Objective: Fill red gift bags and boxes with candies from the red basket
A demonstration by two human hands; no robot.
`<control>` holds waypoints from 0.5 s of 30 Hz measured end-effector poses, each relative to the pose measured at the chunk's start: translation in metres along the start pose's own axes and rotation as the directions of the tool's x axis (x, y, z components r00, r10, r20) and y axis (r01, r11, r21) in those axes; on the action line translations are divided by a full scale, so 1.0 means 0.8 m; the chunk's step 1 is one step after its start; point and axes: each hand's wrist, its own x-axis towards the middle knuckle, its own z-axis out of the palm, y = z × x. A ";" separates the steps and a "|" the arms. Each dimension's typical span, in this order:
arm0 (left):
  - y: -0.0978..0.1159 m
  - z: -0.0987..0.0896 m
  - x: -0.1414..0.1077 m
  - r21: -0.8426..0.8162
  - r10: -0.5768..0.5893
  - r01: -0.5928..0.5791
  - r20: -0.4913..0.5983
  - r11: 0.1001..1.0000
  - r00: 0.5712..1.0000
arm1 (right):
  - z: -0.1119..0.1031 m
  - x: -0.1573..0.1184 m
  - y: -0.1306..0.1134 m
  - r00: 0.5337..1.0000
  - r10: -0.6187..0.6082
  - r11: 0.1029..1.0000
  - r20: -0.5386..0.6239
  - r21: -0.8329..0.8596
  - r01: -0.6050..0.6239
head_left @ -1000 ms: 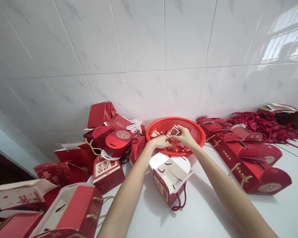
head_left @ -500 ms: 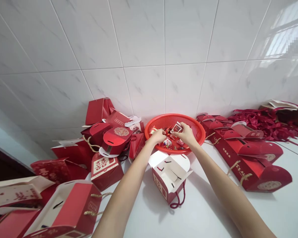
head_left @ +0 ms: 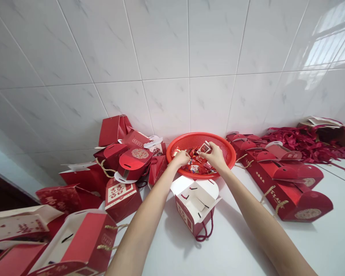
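Both of my hands reach into a red plastic basket [head_left: 175,140] of wrapped candies [head_left: 194,168] by the wall. Between the fingers of my right hand [head_left: 214,155] is a small red-and-white packet [head_left: 204,147], held above the candies. My left hand [head_left: 181,158] is over the basket's left side, its fingers curled and pinched together; what they hold, if anything, is too small to make out. Nearer to me, between my forearms, stands an open gift box [head_left: 186,214], red outside and white inside, flaps spread, with a dark red cord handle [head_left: 204,234] hanging at its side.
Several red gift boxes [head_left: 123,201] with rope handles are heaped on the left. Along the right stands a row of red boxes [head_left: 276,188] with rounded flaps. Behind it lies a pile of dark red ribbons [head_left: 296,145]. A tiled wall [head_left: 166,103] backs the white table [head_left: 230,237].
My left hand has shifted slightly left and up within the basket. The right hand keeps hold of the packet. The whole view has moved a little.
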 end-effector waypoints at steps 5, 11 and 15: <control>0.010 0.001 -0.008 0.162 -0.107 0.090 0.094 0.983 0.990 | -0.001 -0.002 -0.001 1.000 0.008 1.000 -0.029 0.015 -0.008; 0.022 -0.002 -0.023 0.115 -0.043 0.012 0.270 0.993 0.962 | -0.002 -0.002 0.001 0.997 0.047 0.998 -0.053 0.047 -0.044; 0.018 -0.005 -0.023 -0.147 0.208 -0.167 0.336 0.975 0.919 | -0.003 -0.001 0.002 0.997 0.052 0.995 -0.063 0.085 -0.047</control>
